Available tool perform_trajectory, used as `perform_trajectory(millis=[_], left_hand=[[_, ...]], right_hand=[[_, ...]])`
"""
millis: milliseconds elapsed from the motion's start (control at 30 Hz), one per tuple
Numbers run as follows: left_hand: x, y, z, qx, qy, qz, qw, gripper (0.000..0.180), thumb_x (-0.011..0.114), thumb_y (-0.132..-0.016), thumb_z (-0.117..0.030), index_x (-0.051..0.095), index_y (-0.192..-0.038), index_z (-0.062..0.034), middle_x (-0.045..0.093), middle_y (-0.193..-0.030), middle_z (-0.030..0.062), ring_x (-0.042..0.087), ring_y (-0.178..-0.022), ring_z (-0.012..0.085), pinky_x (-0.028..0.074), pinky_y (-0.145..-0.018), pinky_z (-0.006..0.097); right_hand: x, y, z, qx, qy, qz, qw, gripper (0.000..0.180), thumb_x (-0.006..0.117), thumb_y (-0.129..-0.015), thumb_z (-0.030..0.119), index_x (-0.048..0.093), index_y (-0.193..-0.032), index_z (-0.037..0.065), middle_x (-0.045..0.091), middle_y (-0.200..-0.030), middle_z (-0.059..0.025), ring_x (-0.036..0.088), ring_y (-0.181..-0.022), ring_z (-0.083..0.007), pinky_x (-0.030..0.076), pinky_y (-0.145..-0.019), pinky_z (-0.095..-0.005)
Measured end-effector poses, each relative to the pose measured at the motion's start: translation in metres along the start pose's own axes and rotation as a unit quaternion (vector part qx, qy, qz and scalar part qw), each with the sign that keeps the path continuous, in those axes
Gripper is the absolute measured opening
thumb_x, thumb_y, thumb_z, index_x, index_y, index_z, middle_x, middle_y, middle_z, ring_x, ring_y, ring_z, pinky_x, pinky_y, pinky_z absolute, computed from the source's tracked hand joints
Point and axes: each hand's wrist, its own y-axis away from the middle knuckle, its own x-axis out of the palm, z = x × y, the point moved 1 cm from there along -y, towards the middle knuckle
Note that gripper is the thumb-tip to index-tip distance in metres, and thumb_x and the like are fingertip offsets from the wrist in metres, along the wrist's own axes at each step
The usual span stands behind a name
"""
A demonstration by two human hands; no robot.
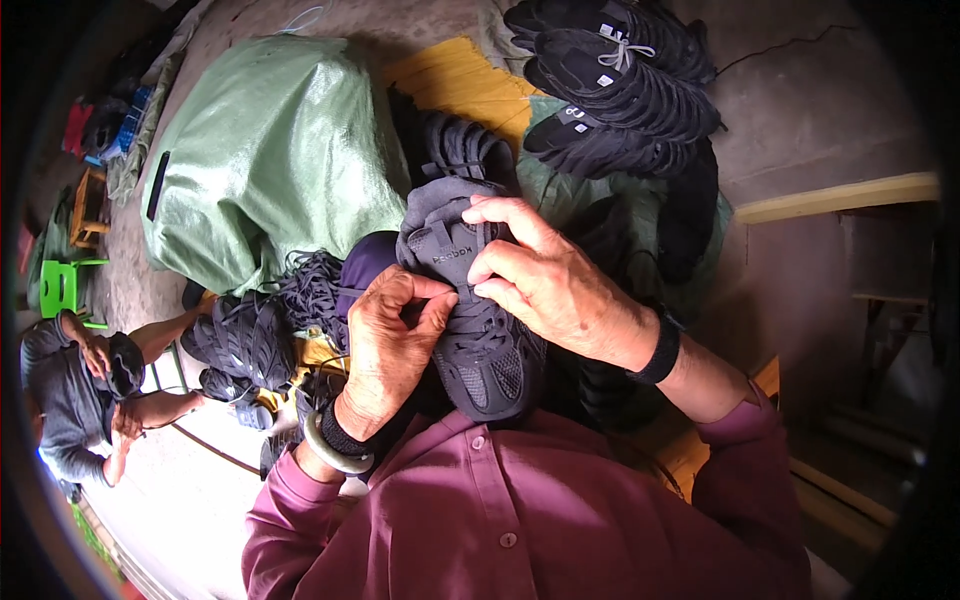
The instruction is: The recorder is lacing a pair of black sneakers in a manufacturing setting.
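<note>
A dark grey sneaker (487,370) rests in front of my chest, toe toward me, its tongue (445,245) facing up. Laces cross the lower part of its throat. My left hand (385,335) is closed in a pinch at the eyelets on the shoe's left side, apparently on the shoelace, which the fingertips mostly hide. On the opposite side, my right hand (545,280) grips the sneaker by its eyelet edge and collar, with bent fingers and thumb near the tongue.
Stacked black shoe uppers (620,90) stand at the far right. A green woven sack (280,150) bulges at the far left. Dark laces (312,290) and more sneakers (240,340) lie left of me. Another person (80,400) sits farther left, holding a dark shoe, near a green chair (60,288).
</note>
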Motion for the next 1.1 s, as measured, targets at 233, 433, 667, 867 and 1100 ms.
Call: perform_trajectory(millis=[233,433,667,867,1100], left_hand=[[-0.006,-0.002,-0.003,-0.029,0.027,0.023,0.999,0.009,0.080,-0.086,-0.002,0.073,-0.092,-0.0018,0.064,-0.082,0.0063,0.065,-0.075,0.0166,0.053,-0.070,0.029],[-0.021,0.003,-0.006,-0.008,-0.008,0.048,0.999,0.008,0.077,-0.090,-0.005,0.073,-0.097,-0.0013,0.065,-0.085,0.0067,0.066,-0.078,0.0160,0.053,-0.072,0.029],[-0.016,0.001,-0.006,-0.007,-0.006,0.043,0.999,0.010,0.076,-0.090,-0.005,0.074,-0.099,-0.0015,0.065,-0.086,0.0070,0.066,-0.077,0.0162,0.052,-0.069,0.029],[-0.017,0.000,-0.005,-0.012,-0.009,0.053,0.998,0.011,0.077,-0.089,-0.005,0.074,-0.099,-0.0013,0.066,-0.086,0.0078,0.068,-0.079,0.0174,0.053,-0.069,0.029],[-0.021,-0.002,-0.004,-0.017,0.002,0.068,0.998,0.012,0.076,-0.090,-0.005,0.074,-0.101,-0.0007,0.069,-0.088,0.0093,0.069,-0.081,0.0179,0.054,-0.071,0.031]], right_hand=[[-0.007,-0.001,0.008,-0.009,0.017,-0.005,1.000,0.014,0.068,-0.085,-0.005,0.061,-0.093,0.004,0.052,-0.133,-0.0171,0.054,-0.132,-0.0380,0.047,-0.109,-0.0447],[-0.048,0.012,-0.005,0.216,-0.396,-0.158,0.878,0.008,0.058,-0.103,0.006,0.063,-0.107,0.002,0.064,-0.121,-0.0115,0.063,-0.115,-0.0205,0.053,-0.097,-0.0362],[-0.004,0.025,0.000,0.274,-0.478,-0.104,0.828,0.039,0.052,-0.111,0.031,0.058,-0.134,0.000,0.067,-0.109,-0.0069,0.065,-0.101,-0.0144,0.052,-0.094,-0.0311],[0.009,0.017,0.012,0.252,-0.375,-0.118,0.884,0.035,0.058,-0.108,0.031,0.064,-0.125,0.001,0.057,-0.093,0.0054,0.051,-0.085,-0.0031,0.045,-0.080,-0.0213],[0.009,0.011,0.012,0.254,-0.392,-0.200,0.861,0.021,0.063,-0.106,0.022,0.070,-0.108,0.003,0.064,-0.092,0.0027,0.057,-0.080,-0.0042,0.048,-0.076,-0.0217]])
